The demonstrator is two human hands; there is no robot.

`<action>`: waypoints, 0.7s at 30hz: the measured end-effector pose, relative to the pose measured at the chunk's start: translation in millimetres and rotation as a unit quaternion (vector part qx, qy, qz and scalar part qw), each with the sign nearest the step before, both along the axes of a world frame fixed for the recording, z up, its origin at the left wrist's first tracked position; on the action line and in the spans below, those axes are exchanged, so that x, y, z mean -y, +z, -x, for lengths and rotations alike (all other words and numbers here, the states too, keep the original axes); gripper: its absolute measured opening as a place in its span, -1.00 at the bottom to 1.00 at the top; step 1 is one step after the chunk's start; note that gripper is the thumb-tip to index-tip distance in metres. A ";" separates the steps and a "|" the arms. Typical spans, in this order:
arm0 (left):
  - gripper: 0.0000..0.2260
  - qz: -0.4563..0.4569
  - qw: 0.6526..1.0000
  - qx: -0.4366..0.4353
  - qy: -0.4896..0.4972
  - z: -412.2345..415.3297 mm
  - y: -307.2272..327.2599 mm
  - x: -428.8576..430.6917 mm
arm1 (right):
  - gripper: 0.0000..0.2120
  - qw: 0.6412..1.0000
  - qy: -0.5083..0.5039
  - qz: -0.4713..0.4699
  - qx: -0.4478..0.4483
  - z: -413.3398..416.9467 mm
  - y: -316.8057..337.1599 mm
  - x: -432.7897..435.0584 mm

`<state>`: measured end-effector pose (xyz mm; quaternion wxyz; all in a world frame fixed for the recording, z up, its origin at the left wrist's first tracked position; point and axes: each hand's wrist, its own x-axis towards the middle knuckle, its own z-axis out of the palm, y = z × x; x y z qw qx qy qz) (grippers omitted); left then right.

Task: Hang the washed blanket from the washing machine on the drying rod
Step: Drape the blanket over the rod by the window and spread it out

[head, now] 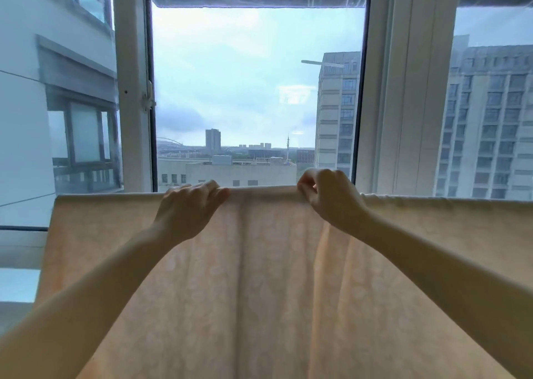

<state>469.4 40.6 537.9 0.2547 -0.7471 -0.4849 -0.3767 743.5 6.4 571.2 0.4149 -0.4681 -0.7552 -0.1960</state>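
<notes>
A pale peach blanket (pixel 259 277) with a faint round pattern hangs in front of me, draped over a straight horizontal line that runs across the view; the drying rod under its top fold is hidden by the cloth. My left hand (pixel 190 205) lies on the top fold left of centre, fingers curved over the edge and thumb on the near side. My right hand (pixel 326 197) is right of centre and pinches the top edge of the blanket between curled fingers and thumb. The cloth falls in long vertical folds below both arms.
Straight behind the blanket is a large window (pixel 253 90) with white frames (pixel 132 90), looking out on tall buildings and sky. A thin line (pixel 26 202) crosses at the left, near the blanket's left edge.
</notes>
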 end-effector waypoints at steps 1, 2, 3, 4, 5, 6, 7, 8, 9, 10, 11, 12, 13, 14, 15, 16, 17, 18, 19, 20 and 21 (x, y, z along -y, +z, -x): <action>-0.50 0.023 1.000 0.014 -0.012 0.0 3.3 1.2 | -0.90 1.000 -0.014 -0.007 -0.011 -3.0 2.2 0.3; -0.52 0.045 0.998 0.031 -0.030 -1.2 6.5 2.2 | -0.89 0.999 -0.026 -0.008 -0.024 -6.5 3.8 0.8; -0.56 0.058 0.996 0.045 -0.045 -4.0 9.4 3.1 | -0.89 0.999 -0.034 -0.007 -0.034 -10.0 4.5 1.6; -0.62 0.057 0.995 0.054 -0.056 -8.3 11.2 4.4 | -0.89 0.999 -0.039 -0.004 -0.036 -13.5 3.9 1.5; -0.69 0.044 0.995 0.055 -0.064 -14.2 11.6 6.3 | -0.89 0.999 -0.043 0.003 -0.033 -16.6 2.5 1.3; -0.74 0.022 0.996 0.048 -0.069 -21.5 10.7 8.6 | -0.88 0.998 -0.044 0.013 -0.030 -19.5 0.5 1.4; -0.77 -0.001 0.997 0.033 -0.073 -29.8 8.8 11.3 | -0.87 0.998 -0.044 0.024 -0.028 -21.8 -1.4 1.8; -0.79 -0.021 0.997 0.011 -0.080 -39.1 5.9 13.7 | -0.86 0.998 -0.042 0.033 -0.027 -23.9 -3.1 2.3; -0.79 -0.039 0.995 -0.011 -0.088 -48.8 2.1 16.1 | -0.86 0.998 -0.043 0.043 -0.026 -25.9 -3.9 2.9; -0.78 -0.053 0.994 -0.030 -0.096 -58.3 -2.4 17.6 | -0.85 0.997 -0.045 0.051 -0.025 -27.7 -3.3 3.7; -0.76 -0.062 0.992 -0.046 -0.102 -67.2 -6.4 18.4 | -0.84 0.997 -0.049 0.059 -0.024 -29.0 -1.9 4.7; -0.71 -0.063 0.991 -0.058 -0.104 -75.5 -9.4 19.3 | -0.84 0.996 -0.051 0.066 -0.025 -30.2 -0.2 5.6; -0.66 -0.061 0.991 -0.068 -0.101 -82.7 -11.7 19.4 | -0.84 0.996 -0.051 0.073 -0.028 -31.1 1.4 6.6; -0.62 -0.059 0.991 -0.073 -0.094 -88.3 -13.2 19.6 | -0.84 0.995 -0.050 0.078 -0.030 -32.0 2.2 7.3; -0.59 -0.059 0.991 -0.076 -0.088 -92.8 -13.8 18.8 | -0.84 0.995 -0.049 0.081 -0.033 -32.6 2.4 8.1; -0.58 -0.057 0.992 -0.077 -0.084 -96.7 -13.6 18.4 | -0.84 0.995 -0.049 0.083 -0.035 -33.6 1.5 8.7; -0.58 -0.058 0.992 -0.076 -0.081 -100.3 -13.0 18.0 | -0.84 0.994 -0.051 0.084 -0.036 -35.0 0.2 9.2; -0.58 -0.058 0.992 -0.078 -0.077 -104.0 -12.4 17.4 | -0.84 0.994 -0.057 0.084 -0.036 -36.9 -1.5 9.2; -0.58 -0.059 0.992 -0.081 -0.072 -107.7 -11.8 17.4 | -0.80 0.994 -0.064 0.083 -0.034 -39.1 -3.0 9.8; -0.58 -0.057 0.993 -0.084 -0.066 -111.1 -10.8 17.3 | -0.75 0.994 -0.067 0.085 -0.032 -41.9 -4.5 10.4; -0.59 -0.055 0.993 -0.086 -0.064 -114.0 -9.6 16.4 | -0.72 0.994 -0.063 0.089 -0.032 -45.2 -5.9 11.6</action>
